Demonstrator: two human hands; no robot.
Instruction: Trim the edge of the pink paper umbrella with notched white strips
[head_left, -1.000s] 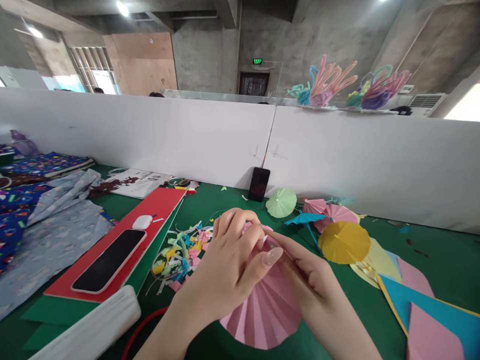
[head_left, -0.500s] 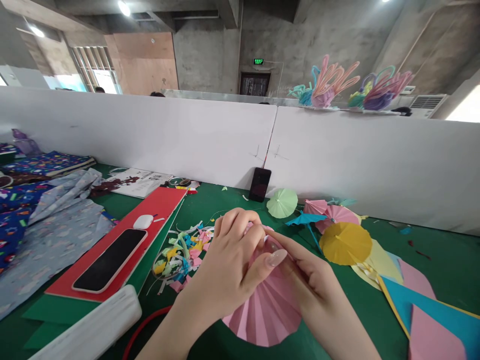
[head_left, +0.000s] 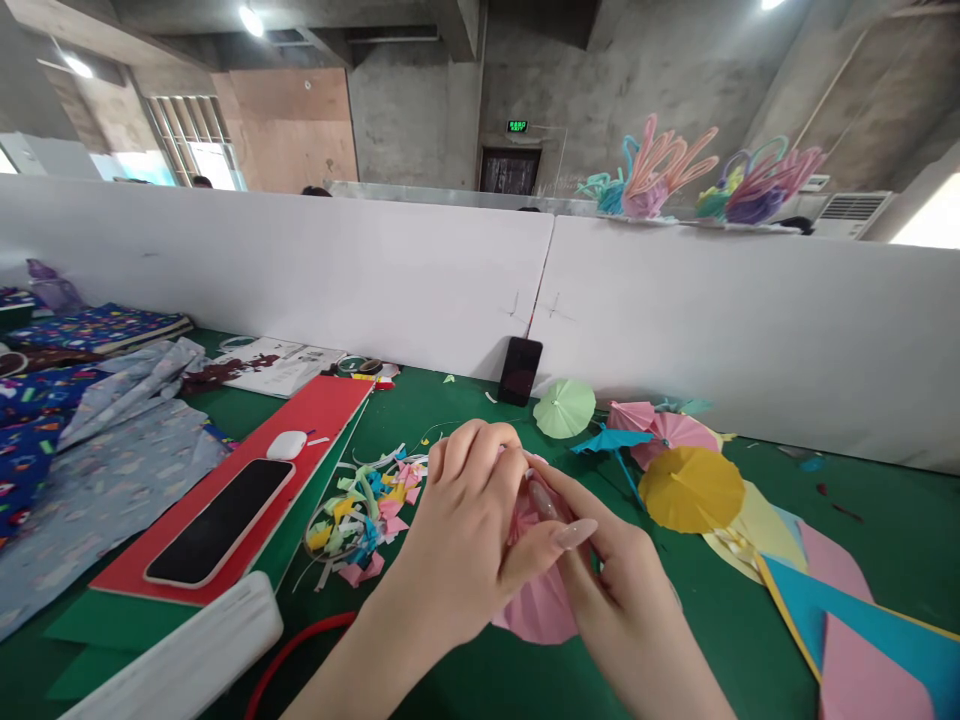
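Observation:
A pink pleated paper fan (head_left: pixel 538 608) is gathered between both hands just above the green table (head_left: pixel 450 400). My left hand (head_left: pixel 465 540) curls its fingers over the top of the fan, thumb stretched across to the right. My right hand (head_left: pixel 611 590) pinches the fan's folds from the right side. Most of the fan is hidden by my fingers; only a small folded lower part shows. A heap of coloured paper scraps (head_left: pixel 360 510) lies just left of my left hand.
Paper umbrellas sit behind my hands: green (head_left: pixel 563 407), pink (head_left: pixel 675 430), yellow (head_left: pixel 691 488). Coloured paper sheets (head_left: pixel 855 630) lie at right. A phone (head_left: pixel 219 520) rests on a red board at left, a white case (head_left: pixel 187 660) in front, a dark phone (head_left: pixel 519 369) against the white partition.
The spread pink fan has been squeezed together into a much narrower bundle. My hands have closed in on each other and my left thumb has moved further right.

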